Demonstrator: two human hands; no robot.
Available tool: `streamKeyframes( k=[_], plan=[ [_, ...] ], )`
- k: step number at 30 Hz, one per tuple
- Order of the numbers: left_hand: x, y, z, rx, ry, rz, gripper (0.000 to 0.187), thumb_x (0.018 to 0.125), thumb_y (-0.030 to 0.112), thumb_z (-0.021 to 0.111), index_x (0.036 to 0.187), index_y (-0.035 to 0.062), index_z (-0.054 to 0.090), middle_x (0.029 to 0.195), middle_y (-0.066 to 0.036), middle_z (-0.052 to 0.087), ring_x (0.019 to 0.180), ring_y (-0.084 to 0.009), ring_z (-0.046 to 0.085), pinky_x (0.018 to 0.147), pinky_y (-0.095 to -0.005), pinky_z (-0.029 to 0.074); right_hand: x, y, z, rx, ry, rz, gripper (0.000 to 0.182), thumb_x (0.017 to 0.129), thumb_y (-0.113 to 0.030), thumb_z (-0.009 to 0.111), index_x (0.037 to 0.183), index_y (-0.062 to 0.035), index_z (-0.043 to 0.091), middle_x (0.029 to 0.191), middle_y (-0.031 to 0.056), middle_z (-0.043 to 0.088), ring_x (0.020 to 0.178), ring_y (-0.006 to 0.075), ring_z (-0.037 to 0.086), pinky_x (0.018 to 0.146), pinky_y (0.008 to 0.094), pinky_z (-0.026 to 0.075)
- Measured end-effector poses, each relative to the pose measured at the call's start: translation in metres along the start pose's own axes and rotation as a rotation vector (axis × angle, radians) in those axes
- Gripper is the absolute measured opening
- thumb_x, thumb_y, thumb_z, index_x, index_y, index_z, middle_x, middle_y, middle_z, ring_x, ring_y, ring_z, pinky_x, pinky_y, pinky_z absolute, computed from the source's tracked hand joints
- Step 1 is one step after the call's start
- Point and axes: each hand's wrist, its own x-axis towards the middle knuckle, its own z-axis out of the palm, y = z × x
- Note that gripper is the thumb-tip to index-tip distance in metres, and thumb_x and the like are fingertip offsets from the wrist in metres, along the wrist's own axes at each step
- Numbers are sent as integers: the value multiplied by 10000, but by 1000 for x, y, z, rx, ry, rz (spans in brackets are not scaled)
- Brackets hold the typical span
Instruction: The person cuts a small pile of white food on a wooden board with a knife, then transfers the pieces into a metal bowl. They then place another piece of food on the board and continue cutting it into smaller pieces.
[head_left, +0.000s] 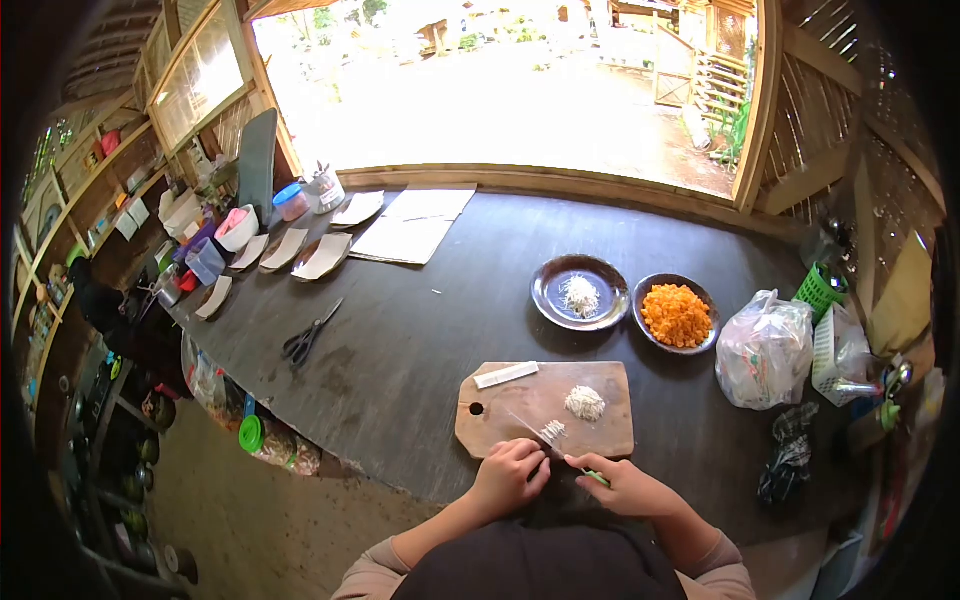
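Observation:
My right hand (630, 487) grips a knife (597, 478) by its green handle, its thin blade reaching left over the wooden cutting board (472, 432). At the board's near edge is my left hand (510, 474), fingers curled beside the blade; whatever they hold is hidden. A few short white strips (552, 430) lie by the blade. On the board's right half sits a small heap of white shreds (585, 403), and a pale white stick (506, 375) lies near the far left edge. Beyond the board, a dark plate (545, 307) carries more white shreds (579, 297).
A bowl (690, 349) of orange diced pieces (676, 316) stands beside the plate. Farther right are a filled plastic bag (765, 350) and a white basket (830, 360). Scissors (312, 333), paper sheets (410, 230) and several tubs (238, 230) lie toward the left.

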Motion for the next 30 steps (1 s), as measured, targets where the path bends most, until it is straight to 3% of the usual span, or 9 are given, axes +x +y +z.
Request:
streamKeyframes(
  k=[2, 8, 12, 14, 15, 17, 24, 30],
  plan=[
    [1, 1, 0, -8, 3, 0, 145, 813, 167, 701, 871, 34, 700, 934, -80, 673, 872, -253, 656, 805, -364, 489, -1, -8, -4, 25, -14, 32, 359, 971, -182, 576, 1329, -175, 544, 694, 219, 616, 568, 335, 609, 603, 392, 490],
    [2, 4, -3, -6, -8, -24, 136, 821, 161, 693, 866, 33, 699, 937, -80, 672, 876, -247, 658, 804, -369, 489, 5, 8, 17, -43, 88, -66, 355, 976, -187, 569, 1329, -163, 541, 718, 221, 627, 607, 334, 627, 636, 386, 495],
    [1, 1, -2, -10, -7, -12, 141, 823, 164, 694, 875, 34, 703, 939, -82, 673, 880, -248, 660, 806, -369, 491, 0, -4, 2, -24, 46, -27, 354, 976, -189, 570, 1328, -161, 542, 731, 227, 629, 616, 341, 634, 636, 390, 498],
    [1, 1, -2, -10, -10, -2, 143, 822, 165, 697, 877, 34, 704, 940, -83, 674, 885, -245, 661, 806, -368, 490, -1, -5, -3, 12, -18, 33, 369, 973, -183, 588, 1339, -164, 544, 719, 170, 628, 614, 251, 614, 654, 349, 492],
    [1, 1, -2, -11, -12, -3, 143, 822, 165, 697, 877, 34, 704, 940, -83, 674, 885, -245, 661, 806, -368, 490, 0, -4, -2, 13, -19, 35, 369, 973, -183, 588, 1339, -164, 544, 719, 170, 628, 614, 251, 614, 654, 349, 492],
    [2, 3, -2, -7, -11, -10, 141, 822, 163, 698, 876, 33, 702, 941, -83, 675, 888, -242, 662, 804, -368, 489, 2, 1, 2, 18, 4, 3, 362, 974, -193, 574, 1334, -176, 538, 733, 234, 627, 632, 352, 644, 643, 394, 501],
    [0, 0, -2, -28, -15, -26, 141, 821, 160, 697, 875, 30, 700, 944, -84, 672, 882, -247, 658, 802, -370, 492, 3, 14, 17, -25, 131, -144, 368, 973, -184, 574, 1339, -182, 537, 663, 216, 601, 562, 331, 605, 611, 383, 488],
    [0, 2, -3, -29, -24, -15, 137, 820, 159, 699, 864, 30, 698, 937, -84, 669, 876, -250, 656, 801, -369, 492, -1, -7, 2, -18, -12, 31, 370, 968, -173, 580, 1336, -167, 536, 668, 222, 608, 571, 344, 613, 627, 395, 496]
  ],
)
